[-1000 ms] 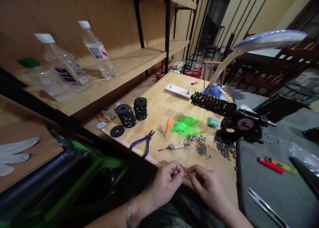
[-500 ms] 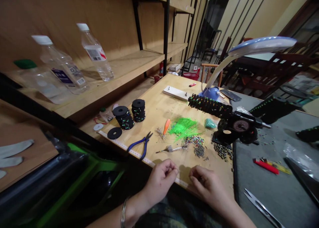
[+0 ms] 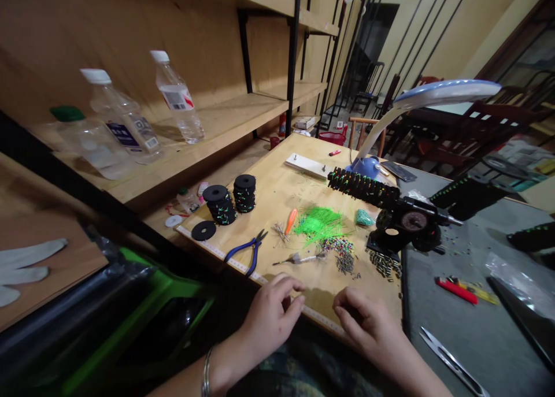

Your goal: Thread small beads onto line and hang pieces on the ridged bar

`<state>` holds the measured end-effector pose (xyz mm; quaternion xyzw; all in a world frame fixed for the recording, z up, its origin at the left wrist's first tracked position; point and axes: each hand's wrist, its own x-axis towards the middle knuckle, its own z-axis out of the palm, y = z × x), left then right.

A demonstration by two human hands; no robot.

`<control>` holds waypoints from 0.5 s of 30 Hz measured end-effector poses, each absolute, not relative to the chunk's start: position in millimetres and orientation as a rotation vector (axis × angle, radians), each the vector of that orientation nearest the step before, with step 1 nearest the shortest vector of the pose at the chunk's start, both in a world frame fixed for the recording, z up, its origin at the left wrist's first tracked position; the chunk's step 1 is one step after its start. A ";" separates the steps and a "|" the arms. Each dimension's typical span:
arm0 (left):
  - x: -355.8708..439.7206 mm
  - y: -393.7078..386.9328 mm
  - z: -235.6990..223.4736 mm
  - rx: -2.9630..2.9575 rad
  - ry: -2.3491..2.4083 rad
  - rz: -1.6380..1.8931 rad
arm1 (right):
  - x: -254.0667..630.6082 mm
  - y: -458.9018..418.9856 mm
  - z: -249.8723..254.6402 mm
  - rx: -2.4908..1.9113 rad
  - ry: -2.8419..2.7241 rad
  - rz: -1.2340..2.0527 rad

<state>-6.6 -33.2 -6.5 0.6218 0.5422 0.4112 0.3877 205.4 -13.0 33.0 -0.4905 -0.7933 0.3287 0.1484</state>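
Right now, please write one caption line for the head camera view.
Left hand and right hand at a wooden workbench near mixed beads.

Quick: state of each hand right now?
Left hand: open, fingers loosely curled, nothing visible in it.
Right hand: half closed, fingers curled; cannot tell whether it holds anything small.

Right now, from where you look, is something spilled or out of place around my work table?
Yes: small loose beads lie scattered on the grey surface right of the wooden table, apart from the piles on the table, so they look spilled.
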 end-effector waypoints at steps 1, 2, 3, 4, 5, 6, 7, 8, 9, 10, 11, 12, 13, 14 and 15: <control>-5.2 -33.2 -3.6 1.575 1.352 1.050 | 204.2 -13.2 34.1 -1.405 -2.286 0.949; -2.9 -32.9 -1.4 1.554 1.310 1.042 | 203.1 -13.5 35.3 -1.402 -2.291 0.951; 0.1 -32.2 0.1 1.529 1.256 1.018 | 202.1 -13.7 36.8 -1.399 -2.296 0.951; 3.8 -31.3 0.9 1.500 1.198 0.988 | 201.2 -14.0 38.4 -1.396 -2.301 0.951; 7.6 -30.0 1.0 1.472 1.144 0.956 | 200.4 -14.4 40.4 -1.391 -2.304 0.952; 11.4 -28.5 0.8 1.446 1.100 0.928 | 199.8 -14.8 42.4 -1.386 -2.306 0.957; 14.7 -27.0 0.4 1.421 1.066 0.906 | 199.4 -15.3 44.6 -1.383 -2.306 0.961; 17.4 -25.4 -0.1 1.395 1.039 0.894 | 199.3 -15.8 46.9 -1.380 -2.306 0.967; 19.2 -23.9 -0.4 1.366 1.009 0.881 | 199.3 -16.2 49.1 -1.380 -2.304 0.974; 20.1 -22.7 -0.6 1.331 0.973 0.863 | 199.5 -16.5 51.2 -1.385 -2.301 0.977; 20.3 -21.9 -0.6 1.284 0.932 0.839 | 199.9 -16.6 53.2 -1.391 -2.297 0.981; 20.0 -21.3 -0.5 1.224 0.892 0.813 | 200.3 -16.5 54.8 -1.396 -2.295 0.986; 19.3 -21.1 -0.4 1.153 0.859 0.785 | 200.9 -16.2 56.2 -1.400 -2.289 0.988; 18.4 -21.3 -0.3 1.077 0.837 0.757 | 201.5 -15.8 57.1 -1.402 -2.282 0.992; 17.6 -21.6 -0.2 1.002 0.826 0.731 | 202.2 -15.2 57.7 -1.402 -2.273 0.995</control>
